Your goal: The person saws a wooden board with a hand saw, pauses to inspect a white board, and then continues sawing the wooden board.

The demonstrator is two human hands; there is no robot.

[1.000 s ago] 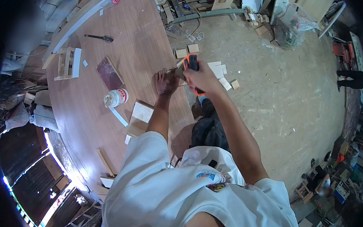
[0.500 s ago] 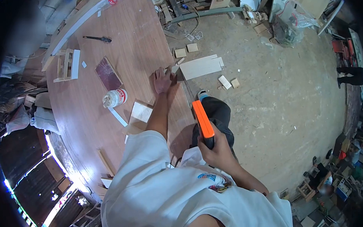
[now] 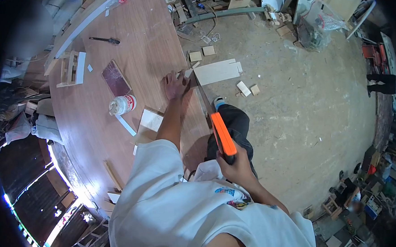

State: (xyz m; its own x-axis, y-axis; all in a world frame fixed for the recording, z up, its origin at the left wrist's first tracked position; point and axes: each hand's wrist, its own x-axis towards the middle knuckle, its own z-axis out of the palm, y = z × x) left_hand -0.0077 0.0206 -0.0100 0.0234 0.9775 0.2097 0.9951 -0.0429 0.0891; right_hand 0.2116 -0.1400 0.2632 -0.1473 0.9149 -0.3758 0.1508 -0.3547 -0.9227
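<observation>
My left hand point(image 3: 176, 85) presses down at the right edge of the table, fingers spread, on the end of a pale board point(image 3: 217, 72) that sticks out over the floor. My right hand point(image 3: 236, 162) is wrapped round the orange and black handle of a handsaw point(image 3: 224, 133). The saw's thin blade runs from the handle up along the table edge to the board, just right of my left hand. How deep the teeth sit in the wood cannot be made out.
On the table point(image 3: 145, 59) are a jar point(image 3: 122, 105), a dark red block point(image 3: 116, 78), a brush point(image 3: 105, 40), a small wooden frame point(image 3: 72, 69) and a white-topped block point(image 3: 151, 120). Offcuts point(image 3: 244, 88) lie on the floor. A person point(image 3: 352, 196) is at the lower right.
The saw handle has shifted slightly down and right with my right hand. My left hand stays on the board. The whole view has moved a little.
</observation>
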